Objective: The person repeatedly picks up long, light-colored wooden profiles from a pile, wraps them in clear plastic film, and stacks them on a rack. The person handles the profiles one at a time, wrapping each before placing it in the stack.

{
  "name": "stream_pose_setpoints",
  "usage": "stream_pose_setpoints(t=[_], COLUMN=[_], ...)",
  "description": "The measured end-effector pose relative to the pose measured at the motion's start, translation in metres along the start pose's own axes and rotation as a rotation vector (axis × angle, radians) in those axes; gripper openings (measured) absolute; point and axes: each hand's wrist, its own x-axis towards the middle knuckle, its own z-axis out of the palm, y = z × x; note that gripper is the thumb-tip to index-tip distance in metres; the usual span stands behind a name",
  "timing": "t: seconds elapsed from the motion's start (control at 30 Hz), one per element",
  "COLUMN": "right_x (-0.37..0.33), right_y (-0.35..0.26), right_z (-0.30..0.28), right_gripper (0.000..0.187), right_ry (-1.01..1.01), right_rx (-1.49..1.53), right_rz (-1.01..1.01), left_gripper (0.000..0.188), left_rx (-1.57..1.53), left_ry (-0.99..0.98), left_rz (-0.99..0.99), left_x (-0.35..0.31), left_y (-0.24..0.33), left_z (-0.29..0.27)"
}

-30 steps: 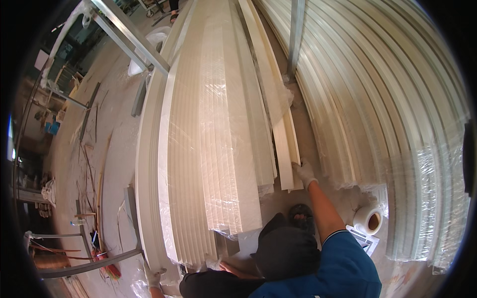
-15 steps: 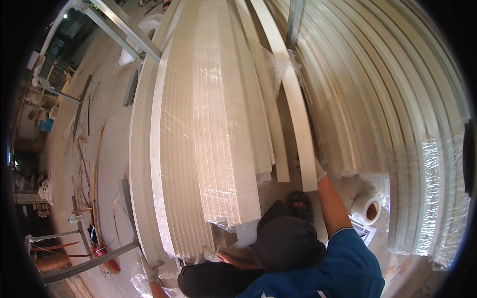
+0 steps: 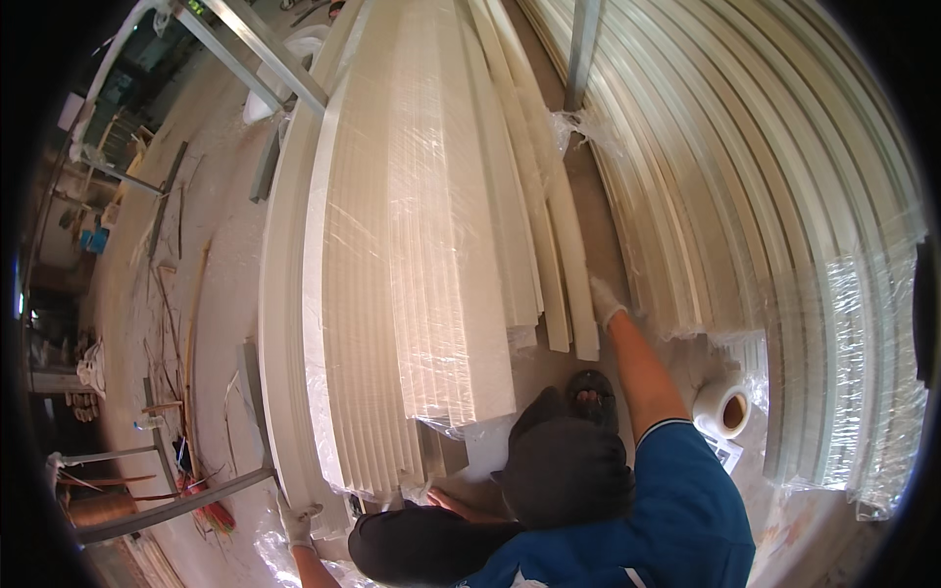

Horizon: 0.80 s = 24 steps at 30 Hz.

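Note:
A bundle of long cream strips (image 3: 363,294), partly wrapped in clear film, runs away from me. At its near left corner my gloved left hand (image 3: 296,521) is closed around the near end of the outer left strip (image 3: 284,392). Two narrower strips stand along the bundle's right side. My gloved right hand (image 3: 607,302) lies against the right edge of the outermost strip (image 3: 576,265), a little short of its near end. Its fingers look stretched along that edge, though part of the hand is hard to make out.
More long wrapped strips (image 3: 745,196) lie on the right, with a metal post (image 3: 582,54) beside them. A roll of clear film (image 3: 722,410) stands near their end. On the left are metal rails (image 3: 181,508), sticks and a red broom head (image 3: 218,514) on the floor.
The outermost right strip has shifted left against its neighbour and now shows a narrower face. My right hand has moved farther away and slightly left. My left hand has stayed in place.

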Motion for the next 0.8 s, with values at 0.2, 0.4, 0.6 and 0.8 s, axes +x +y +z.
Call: stream_pose_setpoints(t=[0.2, 0.4, 0.6, 0.8], right_x=[0.01, -0.033, -0.058, -0.072], right_y=[0.006, 0.029, 0.012, 0.014], right_z=[0.007, 0.029, 0.03, 0.017], right_gripper=[0.052, 0.055, 0.065, 0.048], right_ry=[0.143, 0.142, 0.12, 0.137], right_rx=[-1.343, -1.294, -0.845, -0.843], right_rz=[-0.124, -0.502, -0.203, -0.172], left_gripper=[0.091, 0.093, 0.098, 0.113], left_rx=[0.245, 0.102, 0.014, 0.492], left_ry=[-0.024, 0.008, 0.004, 0.136], left_rz=[0.196, -0.017, -0.048, 0.044], left_x=[0.012, 0.004, 0.001, 0.008], left_y=[-0.028, -0.01, 0.003, -0.014], left_z=[-0.016, -0.008, 0.003, -0.001])
